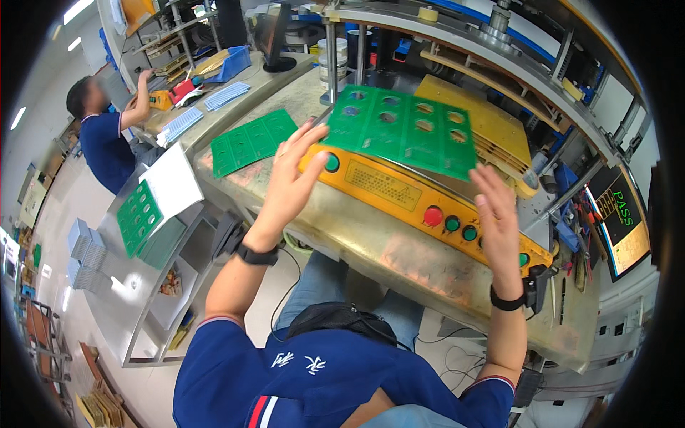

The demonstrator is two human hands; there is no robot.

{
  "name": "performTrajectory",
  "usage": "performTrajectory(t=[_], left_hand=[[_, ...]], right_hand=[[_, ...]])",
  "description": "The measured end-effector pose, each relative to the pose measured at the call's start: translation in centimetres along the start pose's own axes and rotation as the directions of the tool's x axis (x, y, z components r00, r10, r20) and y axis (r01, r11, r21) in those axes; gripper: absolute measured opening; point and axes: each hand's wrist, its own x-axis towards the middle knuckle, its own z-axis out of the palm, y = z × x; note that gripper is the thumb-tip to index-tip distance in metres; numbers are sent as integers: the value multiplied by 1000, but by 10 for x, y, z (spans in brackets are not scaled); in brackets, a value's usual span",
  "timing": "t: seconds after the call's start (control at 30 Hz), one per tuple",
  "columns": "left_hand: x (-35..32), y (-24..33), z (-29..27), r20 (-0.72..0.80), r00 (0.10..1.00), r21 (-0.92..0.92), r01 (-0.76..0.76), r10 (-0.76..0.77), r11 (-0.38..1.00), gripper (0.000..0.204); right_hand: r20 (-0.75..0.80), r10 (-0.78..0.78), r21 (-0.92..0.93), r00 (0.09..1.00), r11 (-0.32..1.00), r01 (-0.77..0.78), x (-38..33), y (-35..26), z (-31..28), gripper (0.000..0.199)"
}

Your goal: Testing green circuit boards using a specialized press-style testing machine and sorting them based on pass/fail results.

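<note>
A green circuit board panel (399, 128), with several round cut-outs in rows, is held up between my two hands, above the front of the press fixture. It is slightly blurred. My left hand (294, 171) has its fingertips at the panel's left edge, the thumb apart from the fingers. At the near right corner are the fingertips of my right hand (497, 214). A second green panel (253, 141) lies on the bench to the left of my left hand. Under the held panel runs a yellow control bar (378, 187) with a red button (433, 216) and several green ones.
The press's metal frame (332, 64) and yellow fixture plate (492, 118) stand behind the panel. A monitor (619, 221) is at right, beside hand tools. On a metal cart (118, 314) at left lies another green panel (139, 217). A co-worker (103, 135) sits far left.
</note>
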Motion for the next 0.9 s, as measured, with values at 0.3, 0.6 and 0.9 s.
performTrajectory(t=[0.3,0.6,0.9], left_hand=[[-35,-91,-15,-86,973,16,218,-216,976,38],[-55,-160,-92,-364,905,241,319,-219,917,46],[-72,-214,-156,-295,803,454,595,-518,663,79]], right_hand=[[253,-8,-69,967,997,26,19,2,90,39],[153,-227,-34,962,971,235,73,-71,135,46],[78,-271,75,959,961,265,196,-138,437,57]])
